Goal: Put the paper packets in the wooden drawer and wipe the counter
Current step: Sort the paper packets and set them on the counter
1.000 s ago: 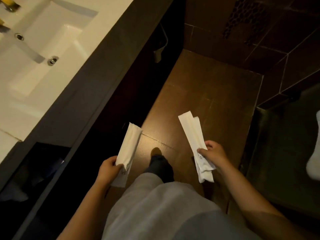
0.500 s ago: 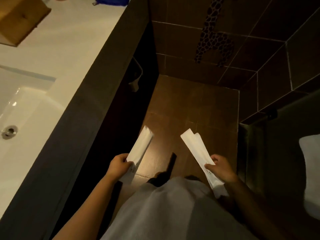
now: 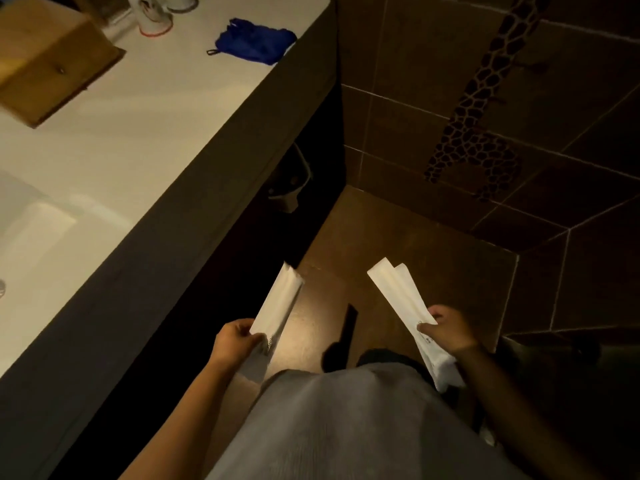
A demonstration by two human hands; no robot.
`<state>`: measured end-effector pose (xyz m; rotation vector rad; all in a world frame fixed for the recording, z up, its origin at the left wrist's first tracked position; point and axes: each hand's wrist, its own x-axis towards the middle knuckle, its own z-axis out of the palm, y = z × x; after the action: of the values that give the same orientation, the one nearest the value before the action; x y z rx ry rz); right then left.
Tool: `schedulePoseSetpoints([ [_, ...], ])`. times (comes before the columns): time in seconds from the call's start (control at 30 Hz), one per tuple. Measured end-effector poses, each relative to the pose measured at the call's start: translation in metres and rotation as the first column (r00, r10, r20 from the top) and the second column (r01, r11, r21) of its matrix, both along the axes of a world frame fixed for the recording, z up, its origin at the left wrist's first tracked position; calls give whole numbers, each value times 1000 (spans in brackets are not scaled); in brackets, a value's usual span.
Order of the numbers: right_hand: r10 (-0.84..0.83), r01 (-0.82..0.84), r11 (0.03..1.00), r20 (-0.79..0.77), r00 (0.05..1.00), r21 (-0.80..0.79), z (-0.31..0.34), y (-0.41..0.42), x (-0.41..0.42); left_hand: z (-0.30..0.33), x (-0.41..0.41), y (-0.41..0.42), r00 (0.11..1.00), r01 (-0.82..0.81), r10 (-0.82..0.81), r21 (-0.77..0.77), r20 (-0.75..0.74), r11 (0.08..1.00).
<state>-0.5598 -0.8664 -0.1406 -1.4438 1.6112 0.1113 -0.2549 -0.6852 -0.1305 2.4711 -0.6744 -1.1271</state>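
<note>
Paper packets: one pinched in your left hand (image 3: 235, 341), two in your right hand (image 3: 446, 329), low beside the counter (image 3: 166, 109); lift both to the shut wooden drawer (image 3: 52, 69), freeing fingers for its knob.

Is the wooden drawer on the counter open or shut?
Shut: the wooden drawer shows its knobbed front flush with the box, no gap or interior visible.

My left hand (image 3: 235, 344) and right hand (image 3: 446, 329), forearms extended forward at waist level, each pinch-grip paper packets.
</note>
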Motion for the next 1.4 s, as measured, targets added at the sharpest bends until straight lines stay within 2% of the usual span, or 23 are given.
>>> schedulePoseSetpoints([
  [0.13, 182, -181, 983, 29, 983, -23, 11, -82, 25, 3, -14, -31, 990, -138, 138, 36, -3, 990],
  [0.27, 292, -292, 956, 25, 956, -11, 8, -135, 57, 5, -24, -49, 953, -304, 304, 19, -13, 953],
  [0.4, 415, -415, 910, -1, 910, 12, -3, -176, 85, -7, -28, -59, 855, -515, 516, 33, -58, 857],
  [0.53, 459, -459, 888, -51, 887, 8, -10, -213, 115, -13, -7, -93, 711, -696, 689, 1, -143, 718],
  [0.67, 470, -475, 880, -137, 872, -7, 3, -250, 134, 0, 35, -143, 737, -666, 660, 10, -148, 746],
  [0.83, 470, -476, 879, -126, 873, -14, 10, -301, 169, 18, 78, -209, 867, -493, 489, -21, -97, 870],
  [0.97, 506, -511, 859, -85, 858, -42, 11, -327, 208, 22, 91, -232, 895, -446, 445, -59, -43, 893],
  [1.13, 687, -686, 720, -29, 726, -104, 18, -362, 276, 13, 89, -237, 862, -505, 505, -1, -37, 863],
  [1.4, 876, -865, 480, 136, 464, -143, 39, -418, 352, 25, 70, -268, 695, -718, 719, 27, -14, 695],
])
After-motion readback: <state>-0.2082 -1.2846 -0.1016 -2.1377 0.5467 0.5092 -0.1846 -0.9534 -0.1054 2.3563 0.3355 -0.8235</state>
